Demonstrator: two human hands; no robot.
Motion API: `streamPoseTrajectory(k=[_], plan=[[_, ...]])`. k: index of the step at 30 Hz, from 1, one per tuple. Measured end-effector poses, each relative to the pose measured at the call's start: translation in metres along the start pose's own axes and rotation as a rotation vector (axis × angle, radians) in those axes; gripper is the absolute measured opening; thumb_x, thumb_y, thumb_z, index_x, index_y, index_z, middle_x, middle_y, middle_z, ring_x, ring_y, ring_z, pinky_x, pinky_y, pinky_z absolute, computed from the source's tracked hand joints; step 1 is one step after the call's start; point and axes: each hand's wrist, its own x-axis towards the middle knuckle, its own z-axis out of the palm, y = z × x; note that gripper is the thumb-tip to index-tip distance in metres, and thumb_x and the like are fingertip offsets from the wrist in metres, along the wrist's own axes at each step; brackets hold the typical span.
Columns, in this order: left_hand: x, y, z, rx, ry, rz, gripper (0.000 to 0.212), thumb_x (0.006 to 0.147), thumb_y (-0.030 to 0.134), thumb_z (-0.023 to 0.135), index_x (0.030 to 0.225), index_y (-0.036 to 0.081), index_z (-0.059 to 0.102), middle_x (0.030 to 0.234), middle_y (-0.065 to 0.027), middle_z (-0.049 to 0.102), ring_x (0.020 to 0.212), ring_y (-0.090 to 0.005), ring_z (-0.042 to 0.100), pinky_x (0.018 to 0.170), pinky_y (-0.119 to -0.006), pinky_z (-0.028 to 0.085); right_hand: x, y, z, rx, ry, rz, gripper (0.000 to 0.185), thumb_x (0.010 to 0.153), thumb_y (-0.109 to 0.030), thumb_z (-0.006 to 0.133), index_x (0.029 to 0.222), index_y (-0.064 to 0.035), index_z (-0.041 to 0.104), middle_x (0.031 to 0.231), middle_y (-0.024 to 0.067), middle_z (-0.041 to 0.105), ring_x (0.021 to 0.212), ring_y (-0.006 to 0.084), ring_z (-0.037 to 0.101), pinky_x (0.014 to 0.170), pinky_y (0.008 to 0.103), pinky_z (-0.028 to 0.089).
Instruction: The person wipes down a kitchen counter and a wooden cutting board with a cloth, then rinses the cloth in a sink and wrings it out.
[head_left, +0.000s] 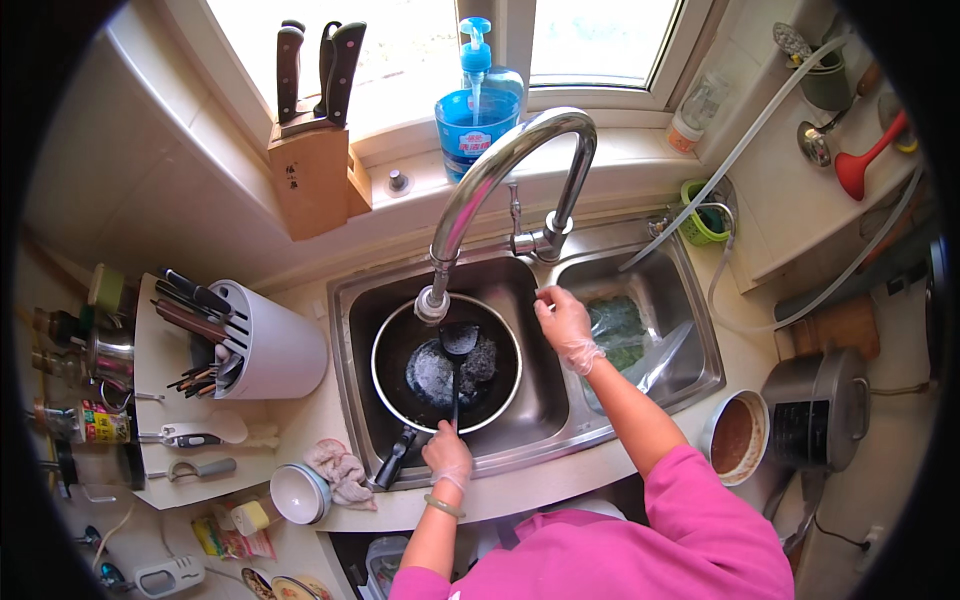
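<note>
My left hand (448, 454), in a clear disposable glove, grips the handle of a black cooking spatula (459, 340). The spatula's head rests inside a dark frying pan (391, 367) holding foamy water. That pan stands in the left basin of a stainless-steel double sink (546, 390), its black handle (396, 457) towards the near left rim. Above the pan hangs the spout of a chrome faucet (480, 180). My right hand (564, 324), also gloved, hovers near the divider with fingers curled; whether anything is between them is unclear. Beneath its wrist lies a clear plastic bag of greens (619, 322) in the right basin.
A wooden knife block (311, 180) and a blue dish-soap bottle (474, 135) stand behind the sink. Left are a white utensil holder (281, 345), a crumpled cloth (341, 472) and stacked bowls (298, 493). A pot with brown contents (735, 439) and a hose (739, 150) are right.
</note>
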Motion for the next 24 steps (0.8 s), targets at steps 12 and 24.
streamPoseTrajectory(k=[12, 24], plan=[[-0.004, 0.006, -0.045, -0.125, -0.107, -0.135, 0.02, 0.074, 0.018, 0.054, 0.085, 0.002, 0.052, 0.07, -0.0193, 0.06, 0.068, -0.0362, 0.06, 0.062, -0.045, 0.046, -0.007, 0.014, 0.009, 0.092, -0.19, 0.035, 0.021, 0.078, -0.01, 0.047, 0.098, -0.0043, 0.053, 0.093, 0.0087, 0.054, 0.09, 0.0197, 0.051, 0.081, 0.0294, 0.04], [-0.022, -0.018, -0.057, -0.265, 0.049, -0.146, 0.025, 0.076, 0.028, 0.055, 0.075, 0.002, 0.057, 0.065, -0.016, 0.06, 0.061, -0.0342, 0.059, 0.055, -0.044, 0.047, -0.056, -0.023, 0.067, -0.121, -0.435, -0.032, 0.017, 0.077, -0.02, 0.055, 0.085, -0.0061, 0.062, 0.083, 0.0152, 0.061, 0.078, 0.0316, 0.058, 0.069, 0.0359, 0.046]])
